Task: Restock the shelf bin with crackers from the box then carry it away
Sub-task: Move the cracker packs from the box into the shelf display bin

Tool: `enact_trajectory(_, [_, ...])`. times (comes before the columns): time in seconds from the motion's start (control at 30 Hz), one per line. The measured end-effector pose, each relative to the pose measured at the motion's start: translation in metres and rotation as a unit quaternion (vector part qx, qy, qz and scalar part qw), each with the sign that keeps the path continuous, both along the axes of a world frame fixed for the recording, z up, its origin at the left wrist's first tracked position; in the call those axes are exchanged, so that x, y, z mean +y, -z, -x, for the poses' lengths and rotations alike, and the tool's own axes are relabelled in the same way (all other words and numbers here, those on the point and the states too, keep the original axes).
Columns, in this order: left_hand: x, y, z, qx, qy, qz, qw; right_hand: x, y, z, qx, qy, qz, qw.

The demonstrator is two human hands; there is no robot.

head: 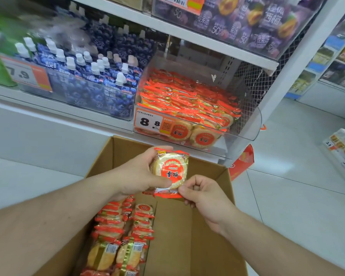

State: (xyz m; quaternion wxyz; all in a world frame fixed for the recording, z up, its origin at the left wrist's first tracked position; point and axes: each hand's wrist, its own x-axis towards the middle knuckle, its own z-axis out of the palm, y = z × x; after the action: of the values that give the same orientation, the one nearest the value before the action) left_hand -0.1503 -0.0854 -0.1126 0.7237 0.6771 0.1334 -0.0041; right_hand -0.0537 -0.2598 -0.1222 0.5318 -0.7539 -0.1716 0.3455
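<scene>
My left hand (pixel 139 174) grips a small stack of cracker packs (pixel 170 170), round crackers in clear wrap with red labels, above the open cardboard box (pixel 209 232). My right hand (pixel 201 194) pinches the lower red edge of the same stack. Inside the box, two rows of cracker packs (pixel 124 230) fill its left side; its right side shows bare cardboard. Just beyond the box, the clear shelf bin (pixel 245 124) holds many red cracker packs (pixel 189 98) behind an 8.8 price tag (pixel 149 121).
A clear bin of blue spouted pouches (pixel 92 76) stands left of the cracker bin. Purple jelly packs (pixel 253 18) fill the shelf above. A red bag (pixel 241 162) hangs by the shelf post. White tiled floor and another shelf lie to the right.
</scene>
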Motion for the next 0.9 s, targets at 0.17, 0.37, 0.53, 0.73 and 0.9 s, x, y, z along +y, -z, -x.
enact_trajectory(0.17, [-0.003, -0.004, -0.008, -0.021, -0.017, -0.051, 0.998, 0.003, -0.013, -0.002, -0.043, 0.017, 0.025, 0.999])
enact_trajectory(0.37, [-0.009, -0.019, -0.013, -0.048, 0.085, -0.288, 0.953, -0.001, -0.039, -0.015, -0.347, -0.076, 0.092, 0.93])
enact_trajectory(0.53, [-0.02, -0.024, -0.013, -0.096, 0.127, -0.417, 0.895, -0.002, -0.043, -0.015, -0.421, -0.178, 0.097, 0.884])
enact_trajectory(0.73, [-0.017, -0.034, -0.028, -0.152, 0.052, -0.427, 0.89, -0.004, -0.072, -0.027, -0.475, -0.123, 0.092, 0.866])
enact_trajectory(0.9, [-0.002, -0.036, -0.044, -0.112, -0.008, -0.599, 0.793, -0.01, -0.139, -0.073, -0.606, 0.036, 0.18, 0.774])
